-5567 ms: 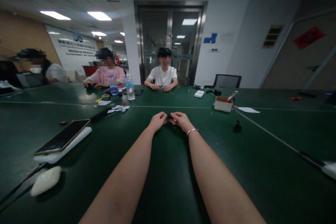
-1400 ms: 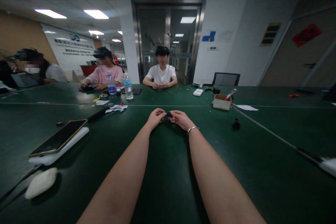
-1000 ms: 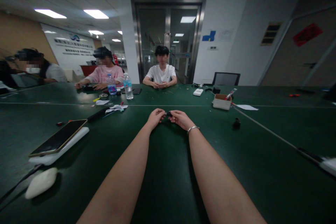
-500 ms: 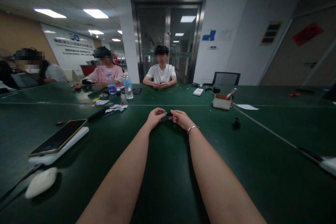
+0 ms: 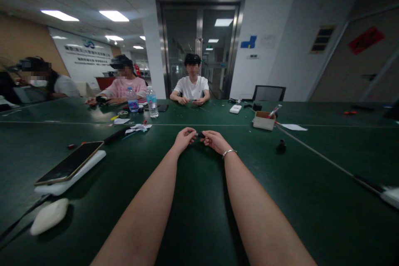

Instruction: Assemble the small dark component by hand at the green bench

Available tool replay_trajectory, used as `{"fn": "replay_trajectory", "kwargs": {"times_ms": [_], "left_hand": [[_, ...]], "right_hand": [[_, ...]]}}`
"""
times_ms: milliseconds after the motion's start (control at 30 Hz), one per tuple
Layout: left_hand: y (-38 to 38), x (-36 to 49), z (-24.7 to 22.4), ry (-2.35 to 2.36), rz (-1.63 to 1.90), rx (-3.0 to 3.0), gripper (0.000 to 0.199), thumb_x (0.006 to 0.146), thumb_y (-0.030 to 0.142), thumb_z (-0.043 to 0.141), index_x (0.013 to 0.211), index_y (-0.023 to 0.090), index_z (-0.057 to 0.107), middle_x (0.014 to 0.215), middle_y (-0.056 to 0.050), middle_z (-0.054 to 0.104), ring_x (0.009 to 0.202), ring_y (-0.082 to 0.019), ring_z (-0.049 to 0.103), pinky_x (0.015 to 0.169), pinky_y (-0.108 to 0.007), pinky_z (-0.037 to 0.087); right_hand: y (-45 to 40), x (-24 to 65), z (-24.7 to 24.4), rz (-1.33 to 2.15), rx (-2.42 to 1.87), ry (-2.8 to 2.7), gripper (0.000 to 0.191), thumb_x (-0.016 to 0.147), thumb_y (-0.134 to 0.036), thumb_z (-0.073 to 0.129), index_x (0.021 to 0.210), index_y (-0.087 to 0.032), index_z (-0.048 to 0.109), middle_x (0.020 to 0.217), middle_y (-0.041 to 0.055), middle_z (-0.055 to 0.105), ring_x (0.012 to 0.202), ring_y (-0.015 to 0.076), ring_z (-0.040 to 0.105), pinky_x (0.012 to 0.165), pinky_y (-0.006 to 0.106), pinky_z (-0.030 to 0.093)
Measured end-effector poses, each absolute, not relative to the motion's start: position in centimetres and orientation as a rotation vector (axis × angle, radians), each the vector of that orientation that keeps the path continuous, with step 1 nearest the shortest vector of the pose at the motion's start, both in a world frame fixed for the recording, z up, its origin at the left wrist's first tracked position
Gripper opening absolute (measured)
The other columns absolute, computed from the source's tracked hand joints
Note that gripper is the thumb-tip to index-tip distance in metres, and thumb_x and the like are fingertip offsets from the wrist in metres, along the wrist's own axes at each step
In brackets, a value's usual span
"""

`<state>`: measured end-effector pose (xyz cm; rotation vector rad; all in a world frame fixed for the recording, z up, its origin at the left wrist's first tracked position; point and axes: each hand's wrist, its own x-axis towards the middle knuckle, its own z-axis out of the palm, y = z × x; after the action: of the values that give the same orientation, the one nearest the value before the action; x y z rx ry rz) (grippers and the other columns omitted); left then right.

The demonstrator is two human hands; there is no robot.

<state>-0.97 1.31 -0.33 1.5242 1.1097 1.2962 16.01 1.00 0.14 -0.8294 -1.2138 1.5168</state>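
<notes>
Both arms reach forward over the dark green table (image 5: pixel 199 199). Between my fingertips sits a small black object (image 5: pixel 201 135) with a greyish left end; its kind is too small to make out. My left hand (image 5: pixel 185 139) pinches the greyish end between thumb and forefinger. On the black end, my right hand (image 5: pixel 215 141) is closed in a pinch, its other fingers curled under. A silver bracelet (image 5: pixel 230 153) circles the right wrist. Much of the small object is covered by the fingers.
A phone (image 5: pixel 71 162) rests on a white block at the left, beside a white rounded case (image 5: pixel 50 217). Water bottles (image 5: pixel 152 104) stand farther back. A small box (image 5: pixel 263 120) and a black piece (image 5: pixel 281 146) lie to the right. Several people sit across the table.
My hands and the small black object stay almost in place. Across the table, the hands of the person in the white shirt have moved apart.
</notes>
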Motion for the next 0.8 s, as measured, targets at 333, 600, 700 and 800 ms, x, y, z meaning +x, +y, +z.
{"fn": "replay_trajectory", "kwargs": {"times_ms": [333,600,700,800], "left_hand": [[1.01,-0.77,0.13,1.172,1.237,1.441,0.028,0.069,0.031,0.062,0.091,0.014,0.061,0.072,-0.005,0.064,0.061,-0.010,0.055,0.049,-0.017,0.039],[0.91,-0.93,-0.10,1.111,1.320,1.514,0.028,0.068,0.032,0.063,0.091,0.016,0.062,0.079,-0.004,0.062,0.064,-0.011,0.055,0.047,-0.017,0.040],[0.88,-0.95,-0.04,1.102,1.318,1.512,0.029,0.068,0.034,0.063,0.092,0.017,0.060,0.075,-0.003,0.061,0.058,-0.009,0.053,0.046,-0.017,0.039],[0.96,-0.94,-0.05,1.107,1.312,1.507,0.031,0.069,0.039,0.063,0.089,0.016,0.060,0.072,-0.003,0.061,0.053,-0.008,0.051,0.045,-0.017,0.037]], "right_hand": [[0.99,15.94,0.14,1.529,-0.813,-1.177,0.016,0.076,-0.025,0.067,0.079,-0.011,0.058,0.059,0.0048,0.063,0.046,0.0075,0.054,0.044,0.017,0.045],[1.18,15.99,0.07,1.523,-0.827,-1.191,0.013,0.079,-0.023,0.064,0.081,-0.011,0.059,0.059,0.0058,0.063,0.047,0.0082,0.055,0.045,0.017,0.046],[1.34,16.07,-0.08,1.528,-0.818,-1.197,0.013,0.079,-0.023,0.064,0.081,-0.011,0.058,0.059,0.0061,0.063,0.047,0.0082,0.056,0.045,0.017,0.046],[1.54,16.17,-0.28,1.533,-0.806,-1.204,0.015,0.079,-0.024,0.064,0.082,-0.011,0.058,0.061,0.0070,0.064,0.048,0.0084,0.056,0.046,0.017,0.046]]}}
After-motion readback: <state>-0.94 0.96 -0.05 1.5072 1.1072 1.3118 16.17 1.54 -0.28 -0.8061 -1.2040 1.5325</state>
